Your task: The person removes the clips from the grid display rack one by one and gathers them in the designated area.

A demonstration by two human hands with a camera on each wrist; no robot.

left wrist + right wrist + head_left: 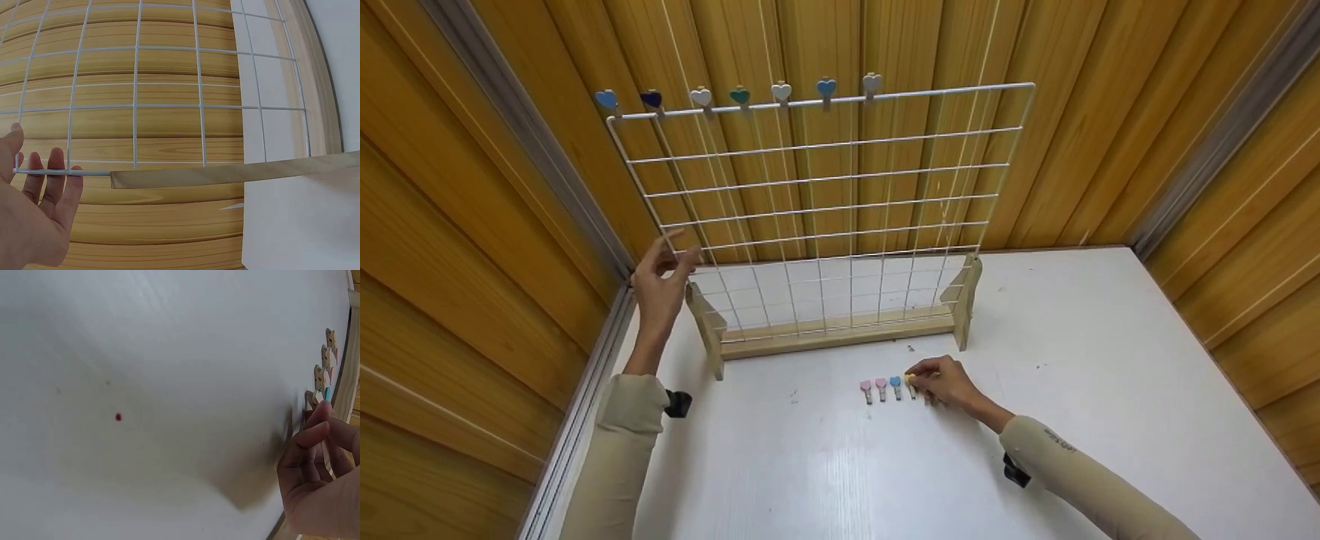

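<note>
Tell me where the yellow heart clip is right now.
In the head view, the yellow heart clip lies on the white table, rightmost in the row of clips before the wire grid rack, pinched by the right hand.

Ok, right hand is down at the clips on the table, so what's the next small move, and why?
Probably pinch the yellow clip firmly and lift it clear. The right hand already touches it at the row's end, while seven heart clips sit on the grid's top wire with room further right.
</note>
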